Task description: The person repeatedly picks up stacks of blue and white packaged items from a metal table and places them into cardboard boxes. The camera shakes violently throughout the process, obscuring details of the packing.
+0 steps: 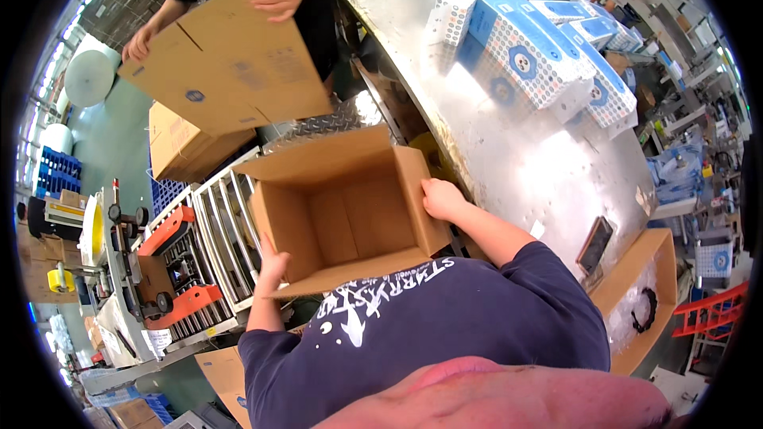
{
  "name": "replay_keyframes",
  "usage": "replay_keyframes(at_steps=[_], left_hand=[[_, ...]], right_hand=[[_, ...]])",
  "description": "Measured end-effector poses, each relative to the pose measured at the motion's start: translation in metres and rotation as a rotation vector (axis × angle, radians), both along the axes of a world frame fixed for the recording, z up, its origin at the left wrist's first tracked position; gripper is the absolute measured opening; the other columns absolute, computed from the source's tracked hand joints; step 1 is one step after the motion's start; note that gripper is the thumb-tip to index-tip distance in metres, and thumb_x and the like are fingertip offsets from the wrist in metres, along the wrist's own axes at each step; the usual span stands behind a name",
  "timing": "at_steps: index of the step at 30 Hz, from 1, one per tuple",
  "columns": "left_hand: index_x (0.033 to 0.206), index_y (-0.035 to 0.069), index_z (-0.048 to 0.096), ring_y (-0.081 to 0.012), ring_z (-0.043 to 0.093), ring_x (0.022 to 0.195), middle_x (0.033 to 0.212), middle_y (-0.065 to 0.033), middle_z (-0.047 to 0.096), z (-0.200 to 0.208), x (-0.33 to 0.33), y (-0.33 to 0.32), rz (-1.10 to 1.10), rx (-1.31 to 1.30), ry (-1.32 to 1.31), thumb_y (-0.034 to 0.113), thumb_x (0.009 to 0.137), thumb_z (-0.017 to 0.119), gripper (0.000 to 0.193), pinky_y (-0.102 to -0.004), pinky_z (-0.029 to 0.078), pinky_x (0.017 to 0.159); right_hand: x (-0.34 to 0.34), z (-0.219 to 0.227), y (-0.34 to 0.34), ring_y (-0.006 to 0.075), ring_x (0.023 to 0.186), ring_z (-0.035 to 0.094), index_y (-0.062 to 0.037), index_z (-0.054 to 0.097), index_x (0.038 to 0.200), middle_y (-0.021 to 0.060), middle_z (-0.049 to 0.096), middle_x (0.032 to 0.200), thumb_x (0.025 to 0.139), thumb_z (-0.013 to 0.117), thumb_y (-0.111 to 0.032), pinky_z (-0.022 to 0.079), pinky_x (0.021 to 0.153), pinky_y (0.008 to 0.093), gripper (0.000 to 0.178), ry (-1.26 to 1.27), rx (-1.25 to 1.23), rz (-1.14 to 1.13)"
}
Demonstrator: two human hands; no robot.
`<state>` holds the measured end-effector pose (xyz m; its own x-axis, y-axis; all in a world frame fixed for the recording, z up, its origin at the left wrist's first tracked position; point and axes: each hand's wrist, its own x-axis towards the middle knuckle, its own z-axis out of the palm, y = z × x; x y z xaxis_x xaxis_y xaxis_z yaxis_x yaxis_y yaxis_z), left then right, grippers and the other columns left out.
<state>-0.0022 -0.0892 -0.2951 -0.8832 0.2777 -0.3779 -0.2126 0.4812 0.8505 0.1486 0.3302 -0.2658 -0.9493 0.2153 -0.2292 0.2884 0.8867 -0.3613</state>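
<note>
An open cardboard box (326, 160), bare inside with its flaps up, stands in front of my chest at the end of the roller conveyor. My left hand (274, 260) grips its left side, thumb showing at the edge and the other fingers mostly hidden. On the right side of the box, my right hand (443, 199) is closed over the edge of the flap. Across from me, a co-worker in black holds a partly flattened cardboard carton (230, 71) by its upper edges, tilted above the conveyor's far end.
White-and-blue printed cartons (520, 52) stand grouped on the metal table (509, 167) at right. A phone (594, 245) lies near its edge. An open box with clear plastic (636, 302) is beside my right elbow. An orange-sided taping machine (187, 306) sits left of the rollers (226, 222).
</note>
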Motion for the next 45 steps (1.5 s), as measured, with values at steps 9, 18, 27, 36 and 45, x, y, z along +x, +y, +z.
replay_keyframes(at_steps=[9,18,27,36,45], left_hand=[[0.141,0.001,-0.003,-0.0276,0.041,0.120,0.133,-0.0203,0.036,0.016,0.055,0.112,-0.055,-0.006,-0.056,0.002,0.076,0.060,0.091,-0.0335,0.035,0.099],[0.139,-0.001,0.001,-0.0309,0.042,0.115,0.124,-0.0174,0.040,0.014,0.041,0.088,-0.276,-0.230,0.035,0.008,0.073,0.065,0.092,-0.0350,0.036,0.098],[0.141,0.005,0.023,-0.0241,0.050,0.116,0.134,-0.0157,0.044,0.167,-0.011,0.299,-0.634,0.233,-0.169,0.014,0.091,0.052,0.058,-0.0331,0.043,0.093],[0.141,-0.001,0.002,-0.0296,0.032,0.128,0.143,-0.0210,0.021,0.140,0.006,0.508,-0.228,0.552,-0.117,0.030,0.088,0.054,0.080,-0.0370,0.032,0.102],[0.133,0.007,0.031,-0.0205,0.059,0.099,0.118,-0.0106,0.054,0.131,0.038,0.434,-0.597,0.334,-0.508,0.029,0.090,0.051,0.052,-0.0375,0.054,0.071]], right_hand=[[-0.219,0.150,0.236,0.0291,0.118,0.044,-0.0086,0.042,0.128,0.0110,0.047,0.125,0.078,0.054,-0.005,0.042,0.094,0.0401,0.052,0.533,0.457,-0.074],[-0.209,0.118,0.277,0.0238,0.118,0.044,-0.0103,0.065,0.087,0.0046,0.056,0.113,0.080,0.048,-0.011,0.033,0.099,0.0461,0.018,0.421,0.604,-0.048],[-0.036,0.181,0.382,0.0316,0.093,0.059,-0.0085,0.063,0.102,0.0108,0.064,0.095,0.080,0.062,-0.039,0.047,0.081,0.0387,0.037,0.732,0.296,-0.382],[-0.010,0.183,0.334,0.0341,0.091,0.062,0.0021,0.041,0.123,0.0212,0.063,0.100,0.073,0.056,-0.060,0.050,0.078,0.0419,0.081,0.022,0.316,-0.446],[0.117,0.157,0.321,0.0254,0.091,0.063,-0.0018,0.052,0.119,0.0138,0.064,0.101,0.079,0.060,-0.042,0.051,0.070,0.0356,0.058,0.135,-0.358,-0.425]])
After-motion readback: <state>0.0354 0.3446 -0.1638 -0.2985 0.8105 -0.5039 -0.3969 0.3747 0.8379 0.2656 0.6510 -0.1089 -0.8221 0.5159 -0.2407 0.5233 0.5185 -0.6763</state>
